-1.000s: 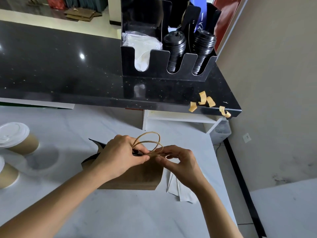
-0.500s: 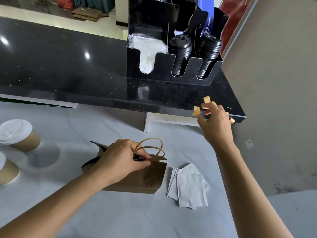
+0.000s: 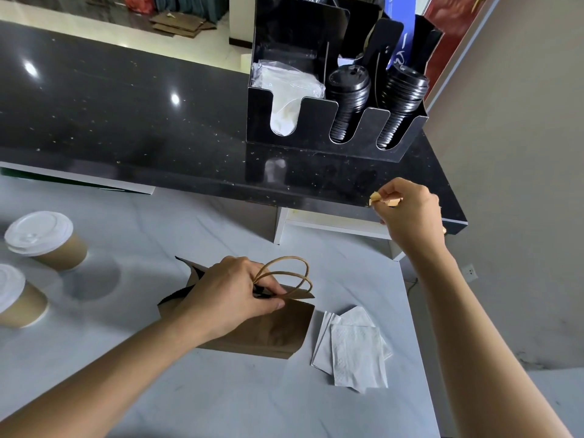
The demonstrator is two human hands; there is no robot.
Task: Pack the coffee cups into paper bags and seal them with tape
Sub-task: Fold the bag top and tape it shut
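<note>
While your left hand point(image 3: 234, 295) pinches the folded top of the brown paper bag point(image 3: 271, 330) shut near the pale surface's point(image 3: 189, 390) right edge, your right hand point(image 3: 407, 213) pinches a tan tape strip point(image 3: 384, 200) at the black counter's point(image 3: 126, 121) edge, beyond and right of the bag.

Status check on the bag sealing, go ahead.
Left hand pinching paper bag top shut. Right hand gripping a tape strip at the black counter edge. Bag untaped. Napkins beside bag, clear.
</note>
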